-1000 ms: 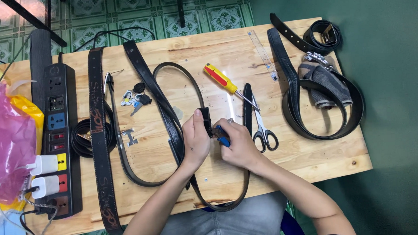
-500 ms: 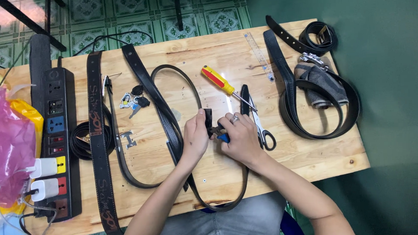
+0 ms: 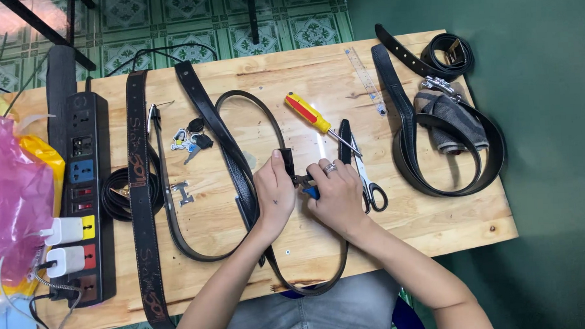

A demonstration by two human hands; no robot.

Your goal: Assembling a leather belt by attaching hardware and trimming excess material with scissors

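At the middle of a wooden table (image 3: pixel 437 224), my left hand (image 3: pixel 274 194) pinches the end of a black leather belt (image 3: pixel 255 114) that loops from the table top down past the front edge. My right hand (image 3: pixel 336 195), with a ring on one finger, grips a small blue-handled tool (image 3: pixel 309 191) whose tip touches the belt end between my two hands. A red and yellow screwdriver (image 3: pixel 310 116) and black scissors (image 3: pixel 364 175) lie just beyond my right hand.
A black power strip (image 3: pixel 78 165) with white chargers lies at the left, beside a pink bag (image 3: pixel 12 200). A brown patterned belt (image 3: pixel 141 189), keys (image 3: pixel 188 139), a clear ruler (image 3: pixel 366 81), coiled black belts (image 3: pixel 450 52) and a grey cloth (image 3: pixel 453 120) are spread around.
The hands stay together at the belt end with only slight shifts. The camera view has drifted a little, so the table sits slightly differently in frame.
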